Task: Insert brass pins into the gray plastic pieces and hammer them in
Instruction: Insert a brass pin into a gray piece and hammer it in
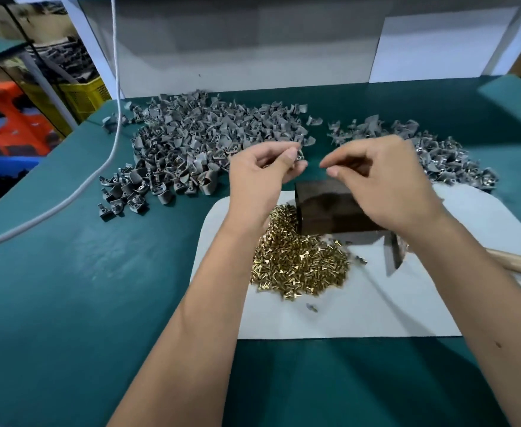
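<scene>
1. My left hand (pixel 263 167) is raised at frame centre, above the green table (pixel 68 288). Its fingers are curled and, with the thumb, pinch a small gray piece (pixel 299 155) at the fingertips; only a sliver of the piece shows.
2. My right hand (pixel 385 183) is raised beside it, right of centre, apart from the left hand. Index and thumb are drawn close together, tips pointing at the gray piece. I cannot tell whether a pin sits between them; the area is blurred.
3. The other right fingers are curled loosely under the palm.
4. Below both hands a dark block (pixel 323 208) stands on a white mat (pixel 360 315) at lower centre.
5. The brass pins (pixel 296 260) lie in a loose heap on the mat, touching the block's near-left side, under my left wrist.
6. A hammer (pixel 394 254) lies on the mat at the right, its metal head just beside the block and its wooden handle running off the right edge under my right forearm.
7. A large pile of gray pieces (pixel 197 143) lies on the table at upper centre-left.
8. A smaller pile (pixel 444 155) lies at upper right, partly behind my right hand.
9. A white cord (pixel 111 155) hangs down at upper left and trails over the table to the left edge.
</scene>
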